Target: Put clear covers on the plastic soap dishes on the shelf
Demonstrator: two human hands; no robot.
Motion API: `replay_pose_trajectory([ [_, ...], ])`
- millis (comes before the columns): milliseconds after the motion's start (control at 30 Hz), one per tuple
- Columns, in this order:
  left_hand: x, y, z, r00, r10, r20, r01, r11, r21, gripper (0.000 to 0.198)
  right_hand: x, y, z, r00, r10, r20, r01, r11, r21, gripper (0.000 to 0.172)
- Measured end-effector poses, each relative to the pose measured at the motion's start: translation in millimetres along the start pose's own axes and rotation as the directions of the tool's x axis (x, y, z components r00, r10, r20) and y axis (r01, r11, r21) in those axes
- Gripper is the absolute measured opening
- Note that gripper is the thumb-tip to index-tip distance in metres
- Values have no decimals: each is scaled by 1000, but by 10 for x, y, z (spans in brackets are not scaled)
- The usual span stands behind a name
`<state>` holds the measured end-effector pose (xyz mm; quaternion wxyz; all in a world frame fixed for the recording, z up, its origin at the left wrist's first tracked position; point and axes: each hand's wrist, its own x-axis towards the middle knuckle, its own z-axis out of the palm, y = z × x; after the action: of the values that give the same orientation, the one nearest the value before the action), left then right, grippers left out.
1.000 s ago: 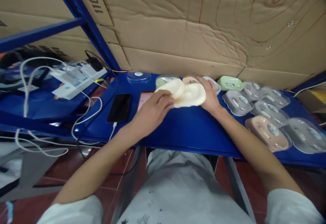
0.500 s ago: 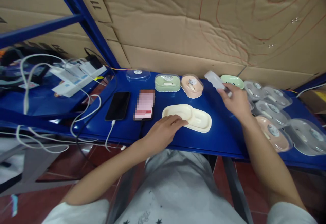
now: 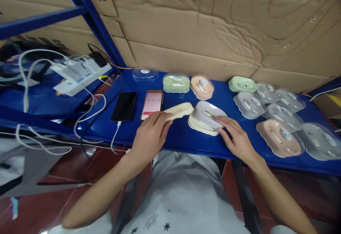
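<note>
My left hand [image 3: 152,131] is closed on the edge of a cream oval soap dish [image 3: 179,110], lifted and tilted above the blue table. To its right, my right hand [image 3: 237,138] grips the right end of a pale lavender-grey soap dish tray [image 3: 207,115], thumb at the near side. This tray lies over a second cream dish [image 3: 200,126], whose near rim shows beneath it. Behind them stand a green soap box [image 3: 176,84] and a peach soap box [image 3: 201,87], both under clear lids.
Several grey lidded boxes [image 3: 249,104], a peach one [image 3: 279,138] and a green dish [image 3: 242,84] crowd the right side. A clear lid [image 3: 145,74] lies at the back. Two phones, one black [image 3: 124,106], one lit [image 3: 152,103], and a power strip [image 3: 80,81] with cables are left.
My right hand has brought the pale tray left and down onto the right cream dish. My left hand has lifted the left cream dish off it, moving left.
</note>
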<state>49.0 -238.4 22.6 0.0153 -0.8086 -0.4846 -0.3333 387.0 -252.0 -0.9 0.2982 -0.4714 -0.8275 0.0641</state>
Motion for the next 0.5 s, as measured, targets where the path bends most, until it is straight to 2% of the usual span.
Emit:
replay_pose_trajectory([
  [67,74,-35,-39,1000,3,-12,-3,1000,-2,19,55,-9,16,998,-43,55,45,999,-31,38],
  [133,183,-71,5,999,31,14,-31,999,-11,18,68,-25,40,990,-91,105,98,993,-64,39],
  [267,450,-123,267,977,112,180,-113,994,-6,21,12,-42,101,978,-175,112,189,972,-136,47],
  [367,635,-156,460,948,120,294,-143,988,57,26,-17,-44,121,974,-201,104,216,961,-170,45],
  [500,790,-222,581,917,123,379,-172,980,97,29,2,-49,104,970,-207,128,226,962,-153,45],
])
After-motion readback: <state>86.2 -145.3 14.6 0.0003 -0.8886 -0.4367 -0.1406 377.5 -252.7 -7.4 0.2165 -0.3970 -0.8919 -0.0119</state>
